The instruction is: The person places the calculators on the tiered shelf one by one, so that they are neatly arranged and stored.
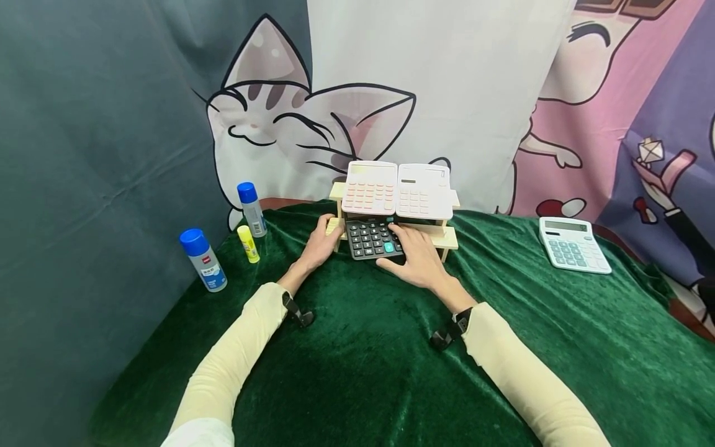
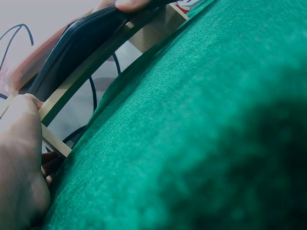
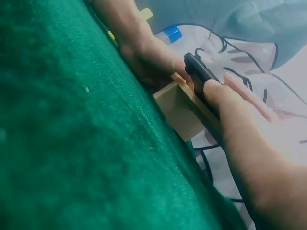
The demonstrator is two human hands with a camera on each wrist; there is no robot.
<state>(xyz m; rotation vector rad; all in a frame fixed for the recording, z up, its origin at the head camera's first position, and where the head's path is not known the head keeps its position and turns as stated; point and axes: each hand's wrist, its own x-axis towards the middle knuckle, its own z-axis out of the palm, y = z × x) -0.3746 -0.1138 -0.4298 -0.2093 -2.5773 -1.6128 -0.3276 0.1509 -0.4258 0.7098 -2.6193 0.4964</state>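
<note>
1. Head view: grips the left end of a wooden stand point(image 1: 451, 238) with the left hand point(image 1: 319, 243); thumb above the lower tier and, by the left wrist view, fingers bent round below.
2. Lays the right hand point(image 1: 417, 253) over the right side of a black calculator point(image 1: 371, 238), fingers extended across the keys, thumb at the near edge, not curled round it.
3. Black calculator: sits at the lower tier, below and in front of the upper tier, seemingly leaning back, keys facing up and toward the near side.
4. Key relation: between both hands, directly left of the right hand and touching it. Nearer: right hand. Cannot tell whether the left thumb touches the calculator's corner.
5. Long axis of the stand: left to right. Long axis of the calculator: unclear, far end partly hidden.
6. Upper tier: carries a pink calculator point(image 1: 368, 187) and, just right, a white calculator point(image 1: 423, 191).
7. Farther right on the green tabletop point(image 1: 357, 347), well apart: a teal-keyed calculator point(image 1: 575, 244).
</note>
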